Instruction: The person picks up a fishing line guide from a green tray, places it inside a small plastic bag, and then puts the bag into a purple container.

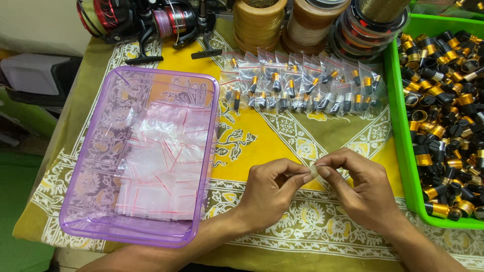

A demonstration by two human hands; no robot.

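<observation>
My left hand (272, 189) and my right hand (359, 185) meet above the patterned yellow cloth (297, 138). Between their fingertips they pinch a small clear plastic bag (313, 171). What is inside the bag is hidden by my fingers. To the left stands a purple see-through tray (103, 221) holding several empty clear zip bags (161, 166) with red strips. Beyond my hands lie rows of filled small bags (302, 85), each with black, gold or silver parts inside.
A green bin (401, 136) at the right is heaped with black and gold cylindrical parts (446, 116). At the back are fishing reels (146, 20) and several spools of line (312, 20). A grey box (35, 73) sits off the table's left.
</observation>
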